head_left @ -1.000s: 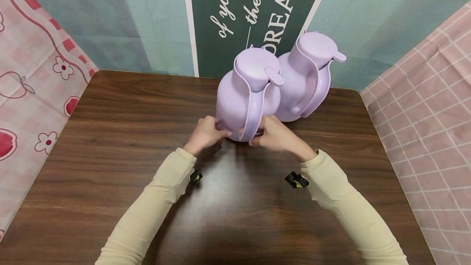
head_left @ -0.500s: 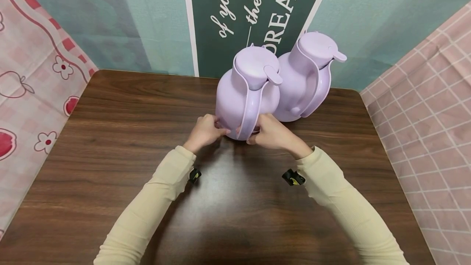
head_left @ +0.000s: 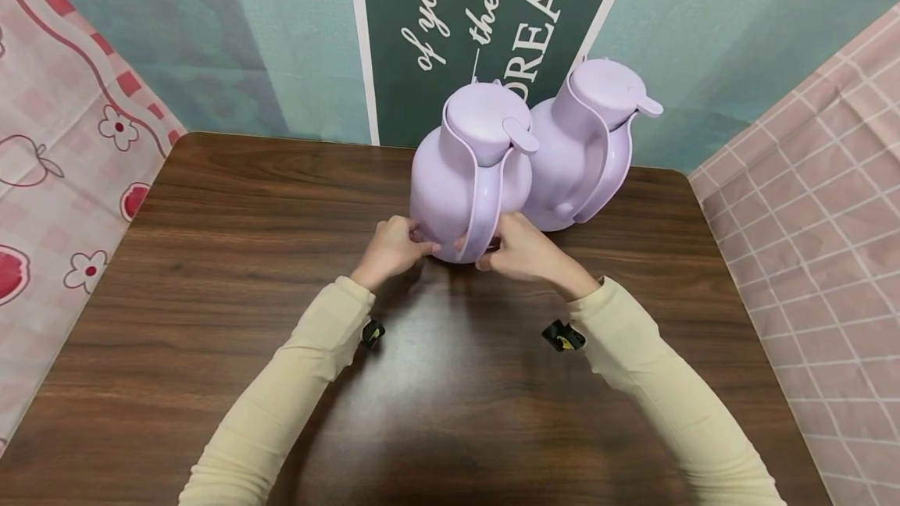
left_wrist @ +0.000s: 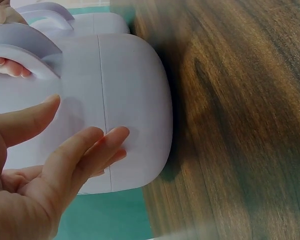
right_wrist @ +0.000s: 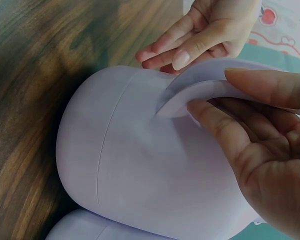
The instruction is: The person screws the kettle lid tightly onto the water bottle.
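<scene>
A lavender thermos jug (head_left: 450, 178) with a lidded top and a curved handle (head_left: 485, 205) stands on the wooden table, its handle side facing me. My right hand (head_left: 527, 252) pinches the lower part of that handle between thumb and fingers, as the right wrist view shows with the handle (right_wrist: 210, 90) between them. At the jug's lower left side is my left hand (head_left: 394, 251). Its fingers (left_wrist: 90, 145) are nearly straight and lie against or close beside the jug's body. A second, matching thermos jug (head_left: 555, 155) stands just behind and to the right.
The dark wooden table (head_left: 232, 272) stretches around the jugs. Behind it hangs a teal cloth (head_left: 295, 45) with a dark green lettered panel. A patterned cloth (head_left: 84, 178) borders the left side, and a pink checked cloth (head_left: 830, 256) borders the right.
The front jug has shifted slightly back and left, and both hands have gone with it. Its handle swung a little left, then back right. The rear jug stays in place.
</scene>
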The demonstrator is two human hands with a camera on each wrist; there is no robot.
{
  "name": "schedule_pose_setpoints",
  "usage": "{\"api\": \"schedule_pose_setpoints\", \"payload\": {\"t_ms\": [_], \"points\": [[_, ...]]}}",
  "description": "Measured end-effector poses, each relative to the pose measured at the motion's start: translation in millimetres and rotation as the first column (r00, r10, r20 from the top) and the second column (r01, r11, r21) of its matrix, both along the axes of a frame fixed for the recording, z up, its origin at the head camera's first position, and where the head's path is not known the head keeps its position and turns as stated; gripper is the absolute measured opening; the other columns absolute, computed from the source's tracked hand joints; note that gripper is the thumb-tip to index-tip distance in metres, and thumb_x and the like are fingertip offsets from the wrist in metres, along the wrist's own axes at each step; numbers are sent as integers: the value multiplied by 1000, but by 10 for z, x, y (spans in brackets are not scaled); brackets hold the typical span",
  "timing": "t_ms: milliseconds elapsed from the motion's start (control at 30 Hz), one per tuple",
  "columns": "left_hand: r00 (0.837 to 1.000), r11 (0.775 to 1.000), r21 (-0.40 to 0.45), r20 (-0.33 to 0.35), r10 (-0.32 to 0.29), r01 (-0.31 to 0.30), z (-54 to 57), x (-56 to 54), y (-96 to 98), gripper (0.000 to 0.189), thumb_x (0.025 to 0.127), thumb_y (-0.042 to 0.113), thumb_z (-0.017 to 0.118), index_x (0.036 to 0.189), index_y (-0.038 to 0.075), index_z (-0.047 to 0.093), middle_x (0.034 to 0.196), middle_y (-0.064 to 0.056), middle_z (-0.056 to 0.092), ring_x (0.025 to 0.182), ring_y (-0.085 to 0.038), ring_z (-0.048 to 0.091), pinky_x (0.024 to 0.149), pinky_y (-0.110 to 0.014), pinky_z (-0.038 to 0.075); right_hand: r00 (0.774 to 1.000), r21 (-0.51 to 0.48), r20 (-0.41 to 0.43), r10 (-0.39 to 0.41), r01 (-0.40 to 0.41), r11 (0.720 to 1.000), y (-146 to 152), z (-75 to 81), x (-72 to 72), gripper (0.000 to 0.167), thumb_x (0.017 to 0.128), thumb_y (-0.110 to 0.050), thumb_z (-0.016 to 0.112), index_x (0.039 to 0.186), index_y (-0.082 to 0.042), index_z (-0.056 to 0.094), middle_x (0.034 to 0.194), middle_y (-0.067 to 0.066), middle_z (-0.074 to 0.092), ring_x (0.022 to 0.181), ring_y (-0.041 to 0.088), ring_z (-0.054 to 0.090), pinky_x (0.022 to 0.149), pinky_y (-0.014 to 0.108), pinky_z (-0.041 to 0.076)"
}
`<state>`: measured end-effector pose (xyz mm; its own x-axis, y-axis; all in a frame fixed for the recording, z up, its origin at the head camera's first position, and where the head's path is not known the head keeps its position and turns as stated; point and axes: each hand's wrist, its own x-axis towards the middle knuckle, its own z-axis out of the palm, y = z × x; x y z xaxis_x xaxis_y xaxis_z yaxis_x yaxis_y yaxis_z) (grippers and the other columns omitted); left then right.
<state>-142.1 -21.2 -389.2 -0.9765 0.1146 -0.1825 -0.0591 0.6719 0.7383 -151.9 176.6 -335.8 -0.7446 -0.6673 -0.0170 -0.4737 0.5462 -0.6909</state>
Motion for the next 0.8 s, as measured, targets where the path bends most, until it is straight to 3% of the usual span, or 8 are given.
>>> {"api": "schedule_pose_setpoints", "payload": {"t_ms": [200,500,800], "points": [[1000,1000,-3,6,5,-5,6,-29,0,25,80,23,70,93,3,67,84,-9,68,85,-25,57,68,-31,45,1000,8,17,3,-3,1000,-7,14,-40,36,62,7,64,96,-5,69,96,4,67,96,21,59,88,37,41],[1000,1000,-12,-2,-2,2,-2,-107,-22,25,79,23,70,93,2,68,85,-10,67,87,-28,56,68,-32,44,998,54,62,-11,7,999,-31,41,-102,34,64,5,66,96,-5,71,91,3,69,83,16,62,77,32,46],[1000,1000,6,0,16,-16,-18,-171,-70,30,80,21,69,103,1,67,89,-12,68,90,-26,60,74,-34,46,996,53,73,-42,38,998,-105,50,-166,36,64,7,64,98,-4,69,94,4,68,90,18,60,82,33,44]]}}
